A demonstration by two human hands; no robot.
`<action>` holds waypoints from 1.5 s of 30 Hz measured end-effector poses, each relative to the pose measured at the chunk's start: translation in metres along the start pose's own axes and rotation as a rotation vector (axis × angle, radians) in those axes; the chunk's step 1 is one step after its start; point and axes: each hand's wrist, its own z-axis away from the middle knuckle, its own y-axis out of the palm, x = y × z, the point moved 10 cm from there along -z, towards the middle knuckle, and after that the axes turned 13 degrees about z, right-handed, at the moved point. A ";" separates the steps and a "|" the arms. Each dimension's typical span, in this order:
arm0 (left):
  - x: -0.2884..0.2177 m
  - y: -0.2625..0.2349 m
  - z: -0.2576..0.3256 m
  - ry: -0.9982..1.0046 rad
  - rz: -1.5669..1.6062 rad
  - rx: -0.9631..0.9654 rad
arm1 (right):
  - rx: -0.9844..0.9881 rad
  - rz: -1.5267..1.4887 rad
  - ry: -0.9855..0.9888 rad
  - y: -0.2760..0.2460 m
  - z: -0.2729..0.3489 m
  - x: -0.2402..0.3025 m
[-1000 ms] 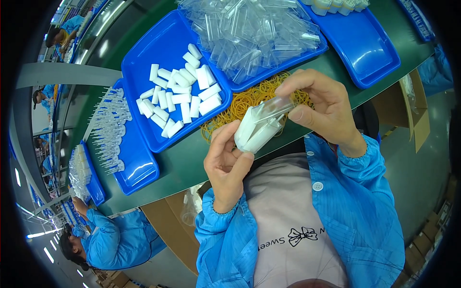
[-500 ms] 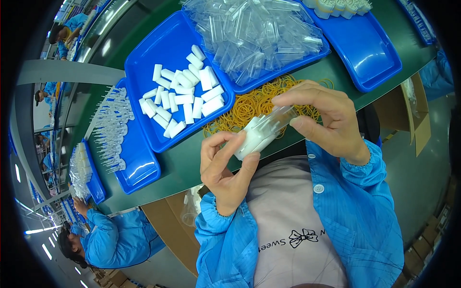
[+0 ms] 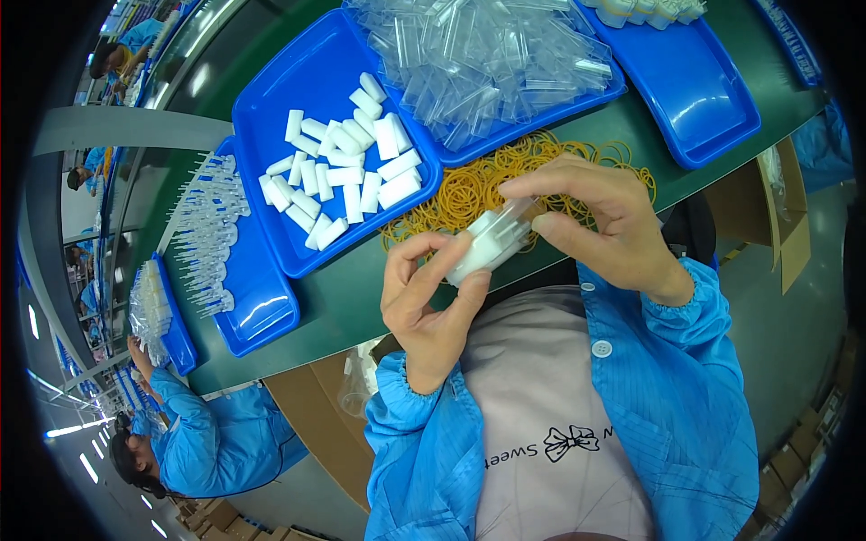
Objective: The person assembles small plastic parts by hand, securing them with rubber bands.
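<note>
Between the thumb and fingers of my left hand [image 3: 426,302] is a rounded white plastic piece [image 3: 475,257], tilted up toward the right. My right hand [image 3: 613,221] pinches a clear plastic sleeve [image 3: 517,216] by its far end. The sleeve's other end lies over the upper part of the white piece. How deep the piece sits inside is hard to make out. Just beyond both hands, a heap of yellow rubber bands [image 3: 474,194] lies on the green table.
A blue tray [image 3: 280,99] holds several white blocks [image 3: 345,175]. Clear sleeves [image 3: 478,63] are piled in the tray beside it. Blue trays with white parts stand at left [image 3: 262,316] and far right [image 3: 699,99]. A co-worker [image 3: 203,433] sits at left. Cardboard boxes [image 3: 316,424] flank me below the table.
My right hand has moved slightly left and down, and the clear sleeve now reaches farther over the white piece. My left hand keeps its hold. The co-worker's arm at left has shifted.
</note>
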 end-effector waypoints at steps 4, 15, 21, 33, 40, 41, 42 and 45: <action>0.002 -0.004 -0.001 -0.054 0.264 -0.117 | -0.103 0.075 -0.064 -0.012 0.003 0.006; 0.048 0.006 0.011 -0.446 0.718 -0.108 | -0.111 -0.020 -0.051 -0.014 0.008 -0.012; 0.049 0.019 0.011 -0.473 0.836 -0.083 | -0.069 0.355 -0.143 0.006 0.008 0.017; 0.064 0.059 0.028 -0.821 1.111 0.016 | -0.053 0.453 -0.122 0.016 0.002 0.011; 0.053 0.067 0.025 -0.812 1.254 0.087 | -0.071 0.486 -0.240 0.016 0.002 0.017; 0.053 0.068 0.025 -0.831 1.309 0.081 | -0.087 0.479 -0.253 0.015 0.002 0.020; 0.053 0.068 0.025 -0.830 1.309 0.080 | -0.102 0.473 -0.266 0.014 0.002 0.022; 0.059 0.068 0.028 -0.868 1.161 0.065 | -0.107 0.463 -0.289 0.016 0.002 0.021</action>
